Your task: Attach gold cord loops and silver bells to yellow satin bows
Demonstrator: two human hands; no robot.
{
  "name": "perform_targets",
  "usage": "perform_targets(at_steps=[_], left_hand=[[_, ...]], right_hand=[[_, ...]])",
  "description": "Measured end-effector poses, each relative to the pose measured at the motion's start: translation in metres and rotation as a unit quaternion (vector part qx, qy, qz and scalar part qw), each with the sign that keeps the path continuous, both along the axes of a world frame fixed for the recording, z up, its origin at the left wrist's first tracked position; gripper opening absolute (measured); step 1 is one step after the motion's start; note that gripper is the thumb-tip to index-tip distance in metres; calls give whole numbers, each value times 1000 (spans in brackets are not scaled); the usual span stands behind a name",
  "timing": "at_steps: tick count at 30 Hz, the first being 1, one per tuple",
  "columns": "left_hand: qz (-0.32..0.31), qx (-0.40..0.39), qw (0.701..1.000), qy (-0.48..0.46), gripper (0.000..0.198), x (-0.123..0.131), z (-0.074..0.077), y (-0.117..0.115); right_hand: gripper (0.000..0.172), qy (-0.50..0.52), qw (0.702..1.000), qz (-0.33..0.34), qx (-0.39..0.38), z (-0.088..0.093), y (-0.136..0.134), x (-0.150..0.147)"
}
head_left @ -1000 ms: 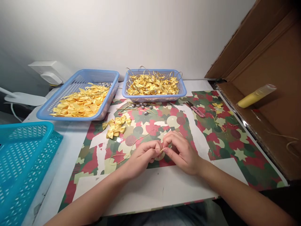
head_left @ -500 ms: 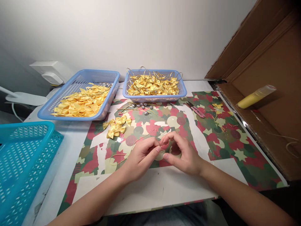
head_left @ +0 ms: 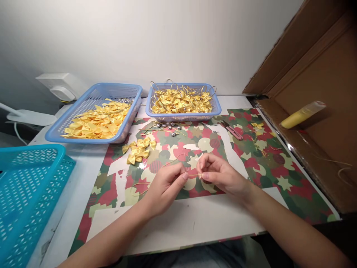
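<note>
A thin gold cord (head_left: pixel 193 175) runs level between my two hands over the patterned paper. My left hand (head_left: pixel 167 186) pinches it between thumb and forefinger, and more of the cord trails out behind that hand on the left. My right hand (head_left: pixel 223 176) pinches the cord's other end between thumb and fingertips. Beyond my left hand lies a small pile of yellow ribbon bows (head_left: pixel 139 149). Several silver bells (head_left: pixel 173 134) and gold twisted ties (head_left: pixel 147 131) lie farther back.
A blue basket (head_left: pixel 92 140) holds yellow bows; another blue basket (head_left: pixel 184 118) holds bows with gold loops. A teal basket (head_left: pixel 36 208) stands at left. Pink-handled thread snips (head_left: pixel 234 132) lie right of centre. A cardboard box (head_left: pixel 320 167) with a yellow tube (head_left: pixel 301 115) borders the right side.
My right hand has moved right, away from my left, and its thumb and fingers have closed on the cord. The cord now stretches between both hands. My left hand has barely moved.
</note>
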State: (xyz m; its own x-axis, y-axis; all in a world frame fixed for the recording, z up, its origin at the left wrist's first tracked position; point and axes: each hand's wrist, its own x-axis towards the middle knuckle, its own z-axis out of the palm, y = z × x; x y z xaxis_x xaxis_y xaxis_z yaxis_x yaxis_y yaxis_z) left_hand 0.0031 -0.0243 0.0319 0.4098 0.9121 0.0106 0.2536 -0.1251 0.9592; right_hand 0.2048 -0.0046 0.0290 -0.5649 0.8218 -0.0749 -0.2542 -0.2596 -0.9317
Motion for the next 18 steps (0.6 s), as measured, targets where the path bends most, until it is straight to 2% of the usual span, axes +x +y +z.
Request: perform_targets(at_steps=[3, 5, 7, 10, 14, 16, 18], left_hand=[[6, -83, 994, -75, 34, 0, -1, 1], [24, -153, 977, -145, 33, 0, -2, 2], [56, -196, 960, -193, 32, 1, -3, 3], [107, -205, 952, -200, 34, 3, -5, 5], [127, -203, 958, -156, 42, 4, -9, 6], [124, -186, 967, -125, 36, 4, -9, 5], [114, -138, 980, -85, 26, 4, -7, 4]], right_hand=[[22, -35, 999, -36, -2, -1, 3, 3], [19, -76, 992, -86, 43, -3, 3, 3], [14, -135, 975, -127, 122, -4, 1, 1], [8, -222, 924, -160, 268, -5, -4, -4], [18, -245, 827, -161, 480, -3, -9, -8], [21, -259, 792, -144, 534, -2, -8, -7], [21, -268, 771, -133, 562, -2, -7, -4]])
